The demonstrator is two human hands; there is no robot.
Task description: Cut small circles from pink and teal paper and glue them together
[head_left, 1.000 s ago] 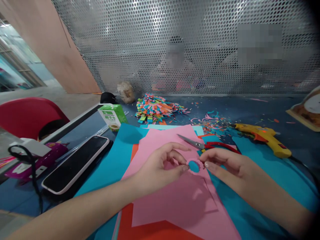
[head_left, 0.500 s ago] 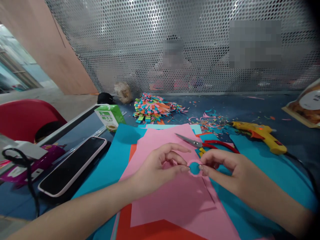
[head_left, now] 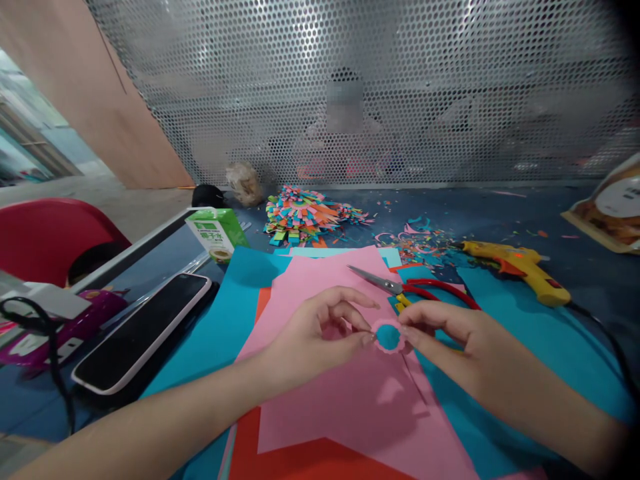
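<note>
Between my two hands is a small paper flower (head_left: 388,338) with a pink scalloped edge and a round blue centre. My left hand (head_left: 333,328) pinches its left edge between thumb and forefinger, the other fingers curled loosely above. On the opposite edge, the thumb and fingertips of my right hand (head_left: 445,337) pinch the rim. The flower is held just above a pink paper sheet (head_left: 320,400), which lies on blue and orange sheets. Scissors (head_left: 385,283) with red handles lie just beyond my hands, blades pointing left. Yellow handles (head_left: 403,303) show beside them, partly hidden by my right hand.
A yellow glue gun (head_left: 520,267) with a lit orange light lies at right. Coloured paper scraps (head_left: 420,243) and a fringed paper pile (head_left: 300,217) lie behind. At left are a phone (head_left: 145,333), a green carton (head_left: 217,233) and a purple device (head_left: 90,323). Perforated metal (head_left: 250,80) stands behind.
The flower has tilted slightly, so more of its pink scalloped edge shows around the blue centre. Both hands keep their pinch almost in place. The view has shifted slightly.
</note>
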